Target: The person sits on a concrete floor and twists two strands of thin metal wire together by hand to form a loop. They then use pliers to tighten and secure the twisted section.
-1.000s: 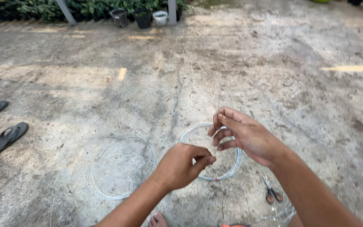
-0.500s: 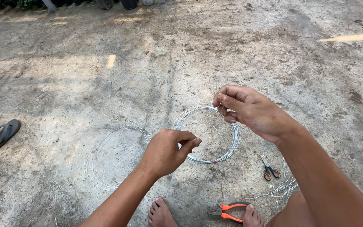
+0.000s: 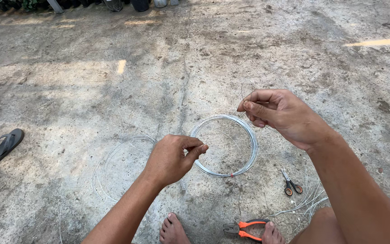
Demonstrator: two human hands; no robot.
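Beyond the wire coil [image 3: 225, 144] the concrete floor [image 3: 213, 58] lies open; pliers [image 3: 245, 227], scissors [image 3: 290, 184] and loose wire [image 3: 305, 201] crowd its near-right side.

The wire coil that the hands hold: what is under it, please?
Under the wire coil only bare concrete ground shows, seen through its open middle. The left hand covers the coil's near-left edge and the ground below it; the right hand pinches a thin wire end.

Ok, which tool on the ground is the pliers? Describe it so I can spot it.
Start at the concrete ground and come down to the person's bare feet at the bottom edge. The pliers lie between the two feet, below the tight wire coil. Their orange handles and larger size set them apart from the small scissors to the right.
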